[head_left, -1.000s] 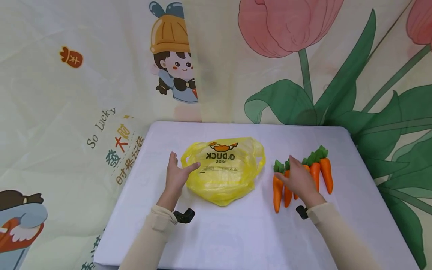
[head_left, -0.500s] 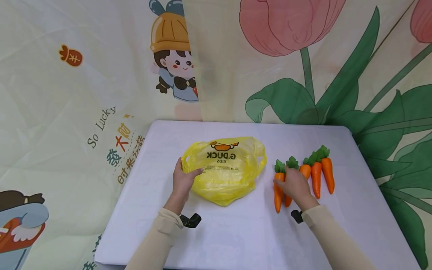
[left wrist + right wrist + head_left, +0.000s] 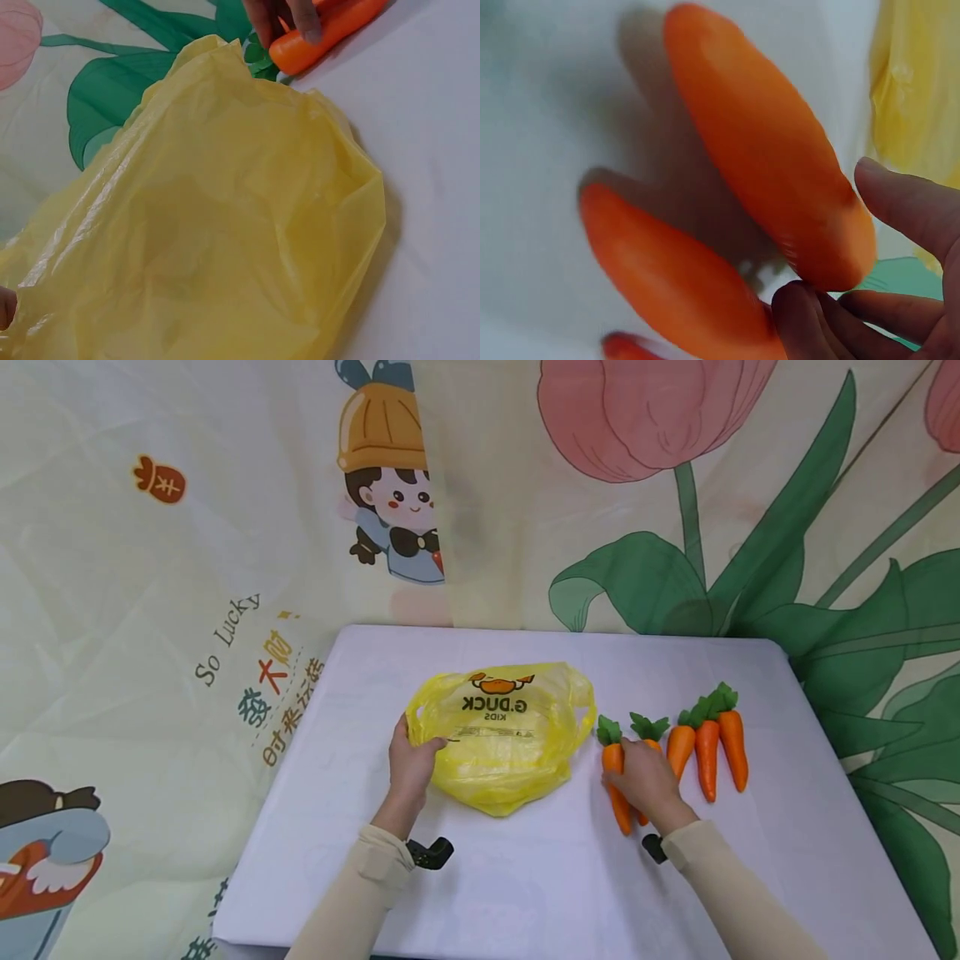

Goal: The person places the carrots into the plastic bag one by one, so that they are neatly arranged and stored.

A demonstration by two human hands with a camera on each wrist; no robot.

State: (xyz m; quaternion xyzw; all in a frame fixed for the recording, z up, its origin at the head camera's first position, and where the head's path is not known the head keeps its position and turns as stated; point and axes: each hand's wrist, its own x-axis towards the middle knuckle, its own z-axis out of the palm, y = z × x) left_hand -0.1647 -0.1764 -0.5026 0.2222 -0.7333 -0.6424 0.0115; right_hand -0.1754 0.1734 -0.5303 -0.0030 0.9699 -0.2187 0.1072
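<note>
A yellow plastic bag (image 3: pixel 498 760) with a duck print lies on the white table. My left hand (image 3: pixel 410 768) pinches the bag's left edge between thumb and fingers; in the left wrist view the bag (image 3: pixel 217 202) fills much of the picture. My right hand (image 3: pixel 651 779) grips the leftmost carrot (image 3: pixel 617 789), thumb on its left side and fingers on its right. In the right wrist view that carrot (image 3: pixel 765 142) lies between the thumb and fingers, with a second carrot (image 3: pixel 667 270) against the fingers. The hand partly covers this second carrot in the head view.
Three more carrots (image 3: pixel 707 760) with green tops lie to the right of my right hand, their leaves close together. Behind the white table (image 3: pixel 525 885) hangs a printed cloth (image 3: pixel 487 485) with tulips and cartoon figures.
My left hand has moved right to the bag and taken its edge. My right hand has come down and left onto the leftmost carrot, whose top has shifted slightly left.
</note>
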